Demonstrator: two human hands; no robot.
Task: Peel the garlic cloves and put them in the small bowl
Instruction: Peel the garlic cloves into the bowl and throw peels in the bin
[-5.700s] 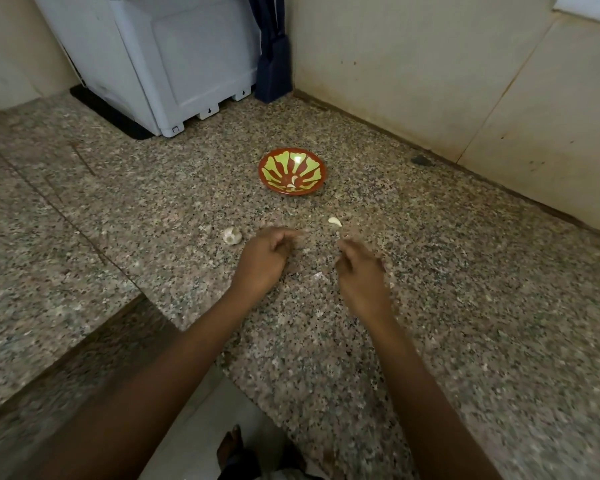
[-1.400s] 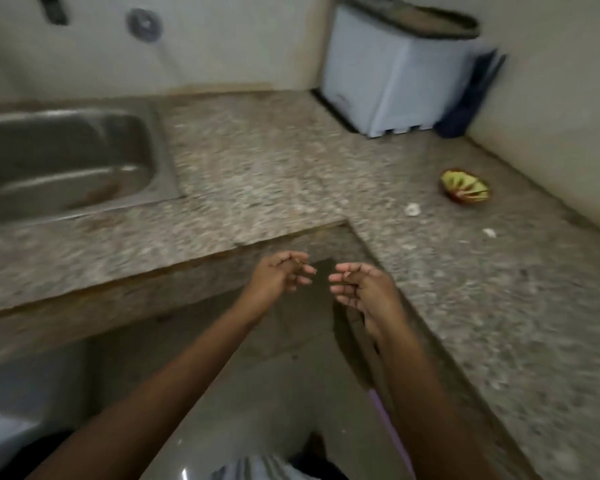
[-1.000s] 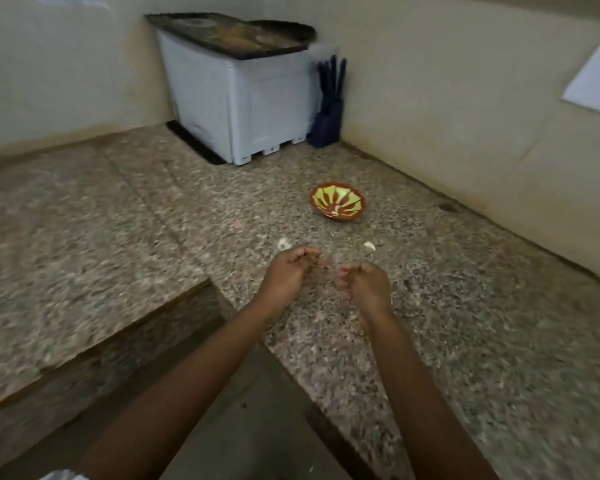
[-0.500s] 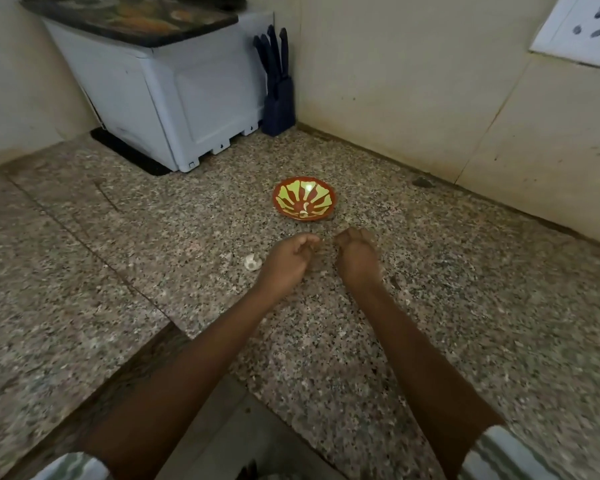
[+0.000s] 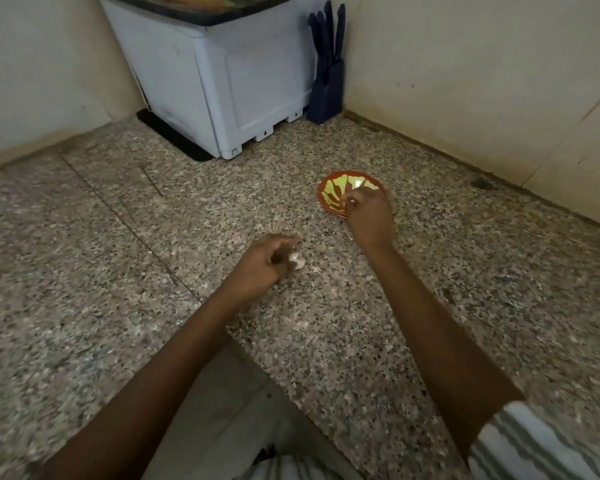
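Note:
The small bowl [image 5: 333, 192], red with yellow-green stripes, sits on the speckled granite counter [image 5: 465, 271] near the back wall. My right hand [image 5: 371, 220] hovers over the bowl's near right side and hides part of it. Its fingertips pinch a small pale garlic clove [image 5: 352, 201] above the bowl's inside. My left hand [image 5: 262, 263] rests on the counter in front of and to the left of the bowl, fingers curled. It holds a whitish piece of garlic [image 5: 297, 261] at its fingertips.
A white boxy appliance [image 5: 215, 81] stands at the back on a black mat, with a dark blue knife block [image 5: 326, 88] in the corner beside it. Walls close the back and right. The counter's inner edge [image 5: 274, 375] cuts in below my arms.
My right hand has moved forward from the counter to over the bowl, taking the loose clove with it. My left hand has shifted onto the whitish garlic piece that lay beside it.

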